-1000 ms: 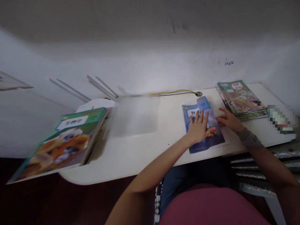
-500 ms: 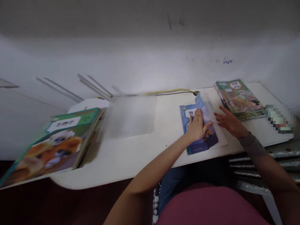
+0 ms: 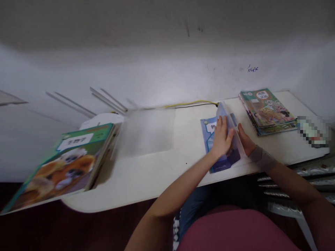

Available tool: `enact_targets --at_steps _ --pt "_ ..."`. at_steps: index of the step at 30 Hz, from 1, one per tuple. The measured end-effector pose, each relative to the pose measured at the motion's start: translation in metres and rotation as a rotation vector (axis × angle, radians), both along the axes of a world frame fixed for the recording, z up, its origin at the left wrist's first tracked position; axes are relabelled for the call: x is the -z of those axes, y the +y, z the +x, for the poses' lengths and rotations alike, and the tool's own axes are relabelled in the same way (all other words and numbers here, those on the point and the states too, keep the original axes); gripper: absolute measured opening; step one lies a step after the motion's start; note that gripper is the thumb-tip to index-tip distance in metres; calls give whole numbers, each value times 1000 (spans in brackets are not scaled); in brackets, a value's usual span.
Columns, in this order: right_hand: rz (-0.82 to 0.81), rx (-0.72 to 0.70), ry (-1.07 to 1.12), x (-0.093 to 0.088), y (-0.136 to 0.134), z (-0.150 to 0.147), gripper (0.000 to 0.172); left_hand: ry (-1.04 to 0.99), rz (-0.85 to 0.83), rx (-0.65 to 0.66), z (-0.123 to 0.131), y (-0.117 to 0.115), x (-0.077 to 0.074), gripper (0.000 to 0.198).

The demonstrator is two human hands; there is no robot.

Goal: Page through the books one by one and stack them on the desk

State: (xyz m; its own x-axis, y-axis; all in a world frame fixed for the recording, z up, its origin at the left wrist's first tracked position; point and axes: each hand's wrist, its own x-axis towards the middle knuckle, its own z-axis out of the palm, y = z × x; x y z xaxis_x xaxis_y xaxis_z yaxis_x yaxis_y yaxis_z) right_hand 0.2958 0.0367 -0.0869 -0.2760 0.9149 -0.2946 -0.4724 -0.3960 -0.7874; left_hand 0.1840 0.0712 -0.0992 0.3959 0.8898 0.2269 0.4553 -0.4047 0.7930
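Left hand [image 3: 222, 137], open and flat, pins thin blue paperback book [image 3: 222, 164] on white table [image 3: 157, 167]; right hand [image 3: 244, 141], fingers straight, props clear plastic cover flap [image 3: 229, 118] upright; pressing beside the fold should keep edges aligned.

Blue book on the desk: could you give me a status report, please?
Left hand flat on blue book. Right hand open against clear cover flap, tilted up at book's right edge. Book stack apart, right.
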Motion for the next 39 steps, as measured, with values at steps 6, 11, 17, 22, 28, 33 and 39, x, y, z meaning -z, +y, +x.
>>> enact_targets --at_steps 6,11,17,22,28,33,39 --pt "7 97 -9 5 -2 19 62 345 30 78 9 -3 -2 73" --pt "183 471 -475 11 1 66 51 526 150 141 15 -8 2 73" --pt "394 267 -800 14 0 80 52 608 190 171 23 -12 -6 75" --pt "415 118 -809 14 -7 74 47 606 203 252 8 -32 -18 78" --pt "432 167 -814 -2 -18 64 46 584 161 305 8 -51 -13 80" --pt "293 253 -644 -10 -24 64 57 297 116 251 -6 -36 -13 68" --pt "-44 72 -115 6 -58 47 50 206 79 291 -23 -46 14 67"
